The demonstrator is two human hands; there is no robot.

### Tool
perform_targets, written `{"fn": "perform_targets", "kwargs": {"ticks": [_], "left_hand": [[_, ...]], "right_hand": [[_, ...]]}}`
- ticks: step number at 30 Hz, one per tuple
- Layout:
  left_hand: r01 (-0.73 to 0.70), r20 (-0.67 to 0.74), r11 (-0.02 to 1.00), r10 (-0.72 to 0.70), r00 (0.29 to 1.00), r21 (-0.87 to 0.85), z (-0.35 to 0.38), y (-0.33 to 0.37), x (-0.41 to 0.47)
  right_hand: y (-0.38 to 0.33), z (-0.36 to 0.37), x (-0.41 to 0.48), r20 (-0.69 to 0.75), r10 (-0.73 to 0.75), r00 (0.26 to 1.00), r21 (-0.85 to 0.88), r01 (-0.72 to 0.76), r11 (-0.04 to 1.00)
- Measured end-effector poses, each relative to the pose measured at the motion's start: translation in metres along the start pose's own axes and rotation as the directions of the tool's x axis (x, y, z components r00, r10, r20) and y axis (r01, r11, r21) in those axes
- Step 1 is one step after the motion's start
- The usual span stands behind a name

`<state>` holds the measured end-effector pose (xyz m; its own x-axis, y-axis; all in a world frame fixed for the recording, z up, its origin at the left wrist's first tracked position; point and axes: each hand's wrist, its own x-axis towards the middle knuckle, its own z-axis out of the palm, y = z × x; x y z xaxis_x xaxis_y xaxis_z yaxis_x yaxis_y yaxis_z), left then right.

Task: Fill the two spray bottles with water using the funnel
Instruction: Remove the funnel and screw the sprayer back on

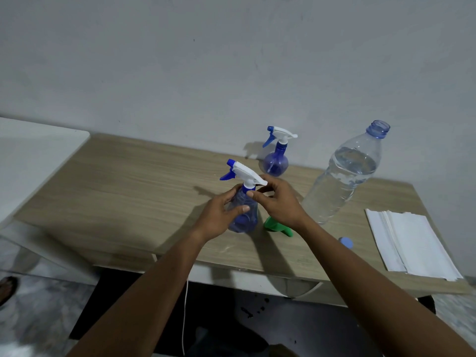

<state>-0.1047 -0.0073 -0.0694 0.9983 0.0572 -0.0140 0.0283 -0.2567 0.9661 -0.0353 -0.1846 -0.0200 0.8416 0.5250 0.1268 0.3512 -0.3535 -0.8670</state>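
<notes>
A blue spray bottle (243, 217) with a white-and-blue trigger head (243, 173) stands upright near the middle of the wooden table (116, 181). My left hand (219, 215) wraps its round body. My right hand (278, 202) pinches the collar just under the trigger head. A second blue spray bottle (275, 162) stands behind it near the wall, its head on. A green funnel (278, 226) lies on the table under my right wrist, partly hidden. A large clear water bottle (345, 173), uncapped and mostly full, stands to the right.
A small blue cap (346, 242) lies beside my right forearm. A stack of white paper napkins (409, 243) sits at the table's right front corner. A white surface (33, 155) adjoins the table on the left. The grey wall runs right behind the table.
</notes>
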Motion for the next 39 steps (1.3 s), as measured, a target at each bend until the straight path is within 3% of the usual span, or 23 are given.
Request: {"fn": "perform_targets", "kwargs": {"ticks": [6, 18, 24, 34, 39], "left_hand": [[0.014, 0.007, 1.000, -0.014, 1.000, -0.018, -0.001, -0.001, 0.001], [0.021, 0.030, 1.000, -0.021, 0.999, -0.023, 0.000, -0.001, 0.002], [0.043, 0.127, 0.998, -0.038, 0.991, -0.037, -0.007, 0.001, 0.003], [0.051, 0.094, 0.998, -0.047, 0.994, -0.036, -0.008, -0.001, 0.005], [0.017, 0.102, 0.999, -0.013, 0.995, -0.034, -0.009, -0.001, 0.006]], "right_hand": [[0.001, 0.008, 0.002, -0.060, 0.036, 0.998, 0.061, -0.033, 0.998], [-0.008, -0.008, 0.005, 0.101, 0.053, 0.993, 0.075, -0.061, 0.995], [-0.006, -0.005, 0.005, 0.066, 0.015, 0.998, 0.076, -0.020, 0.997], [-0.002, 0.011, 0.004, -0.051, 0.027, 0.998, 0.179, -0.018, 0.984], [-0.001, 0.000, 0.004, 0.042, 0.070, 0.997, 0.243, -0.078, 0.967]]}}
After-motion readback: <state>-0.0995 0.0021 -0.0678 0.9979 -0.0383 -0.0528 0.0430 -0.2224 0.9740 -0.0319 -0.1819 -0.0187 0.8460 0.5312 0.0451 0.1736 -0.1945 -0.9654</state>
